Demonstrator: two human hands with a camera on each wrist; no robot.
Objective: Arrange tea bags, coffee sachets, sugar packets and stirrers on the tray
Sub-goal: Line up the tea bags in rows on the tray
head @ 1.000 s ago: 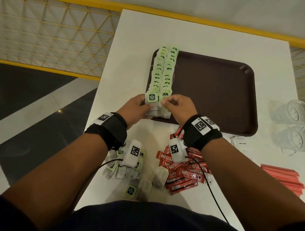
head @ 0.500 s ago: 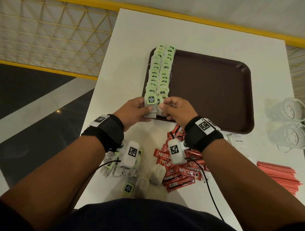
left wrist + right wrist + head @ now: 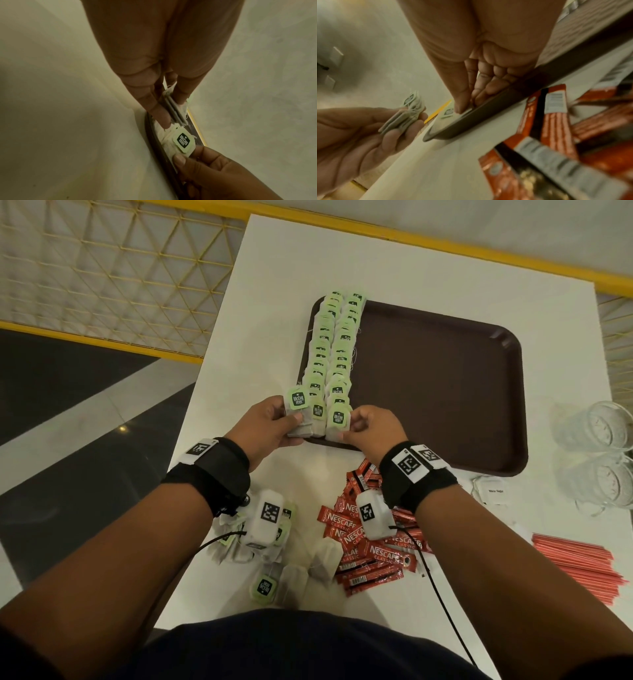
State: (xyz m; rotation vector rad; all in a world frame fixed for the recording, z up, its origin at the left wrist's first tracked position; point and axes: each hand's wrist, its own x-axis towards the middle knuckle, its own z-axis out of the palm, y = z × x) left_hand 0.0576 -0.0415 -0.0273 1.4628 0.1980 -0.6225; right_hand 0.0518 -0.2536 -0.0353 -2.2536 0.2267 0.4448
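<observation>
Tea bags [image 3: 331, 361] lay in two overlapping rows down the left side of your brown tray [image 3: 445, 392], running from its far edge to its near rim. Your left hand [image 3: 270, 426] had drawn a little to the left since half a second earlier and now sat just off the tray's near left corner, fingers and thumb curled round a small stack of tea bags [image 3: 300, 422] with a green tag standing up at the top; the left wrist view showed that stack [image 3: 173, 108] pinched edge-on between your fingertips. Your right hand [image 3: 373, 428] had stayed at the near rim, thumb and forefinger pinching the nearest tea bag [image 3: 337, 421] of the right-hand row, which lay on the tray with its lower end at the rim. A second earlier both hands had been pressed close together over that same spot; now a narrow gap showed between them. On the white table [image 3: 274, 285] near you, the loose tea bags [image 3: 274, 570], the red coffee sachets [image 3: 373, 556], a white sugar packet [image 3: 495, 491] and the red stirrers [image 3: 579, 566] lay as before, off the tray. Two clear glasses [image 3: 599, 457] stood to the right of it.
</observation>
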